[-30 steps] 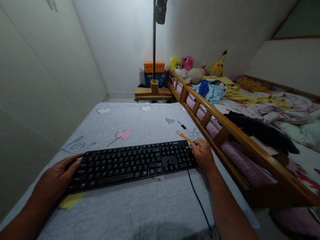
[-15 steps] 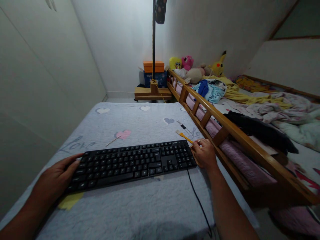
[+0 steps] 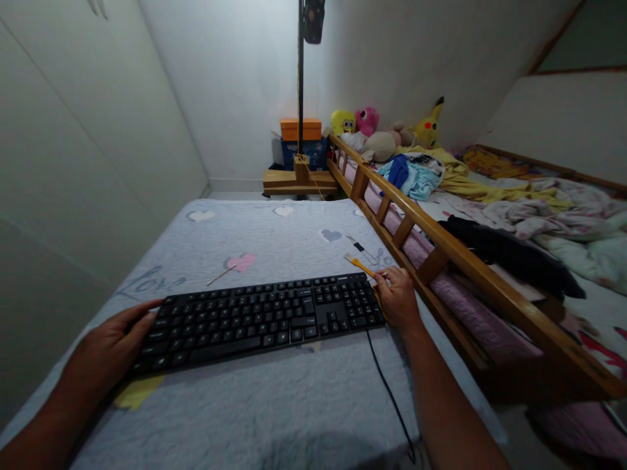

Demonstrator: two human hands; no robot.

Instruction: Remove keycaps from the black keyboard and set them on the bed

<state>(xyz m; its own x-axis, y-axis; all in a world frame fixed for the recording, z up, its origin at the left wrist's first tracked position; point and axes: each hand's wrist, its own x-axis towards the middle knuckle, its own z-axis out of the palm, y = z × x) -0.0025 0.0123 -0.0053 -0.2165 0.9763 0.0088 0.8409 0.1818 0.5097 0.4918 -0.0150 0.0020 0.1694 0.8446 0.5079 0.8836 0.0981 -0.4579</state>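
A black keyboard lies slightly slanted on the light blue bedspread, its cable running toward me. My left hand grips the keyboard's left end, thumb near the top edge. At the right end, my right hand has its fingers pinched together beside the number pad; a thin pale tip shows at them, but what they hold is unclear. A small brush with a yellow handle lies just beyond, its handle end reaching my right fingers. Behind the keyboard rests a cotton swab.
Black-and-metal tweezers or a similar thin tool lie past the brush. Along the right runs a wooden bed rail. Plush toys and clothes lie beyond it. A pole on a wooden base stands at the far end.
My right hand has shifted slightly left and up, closer against the keyboard's right end. The left hand and the keyboard look almost unchanged.
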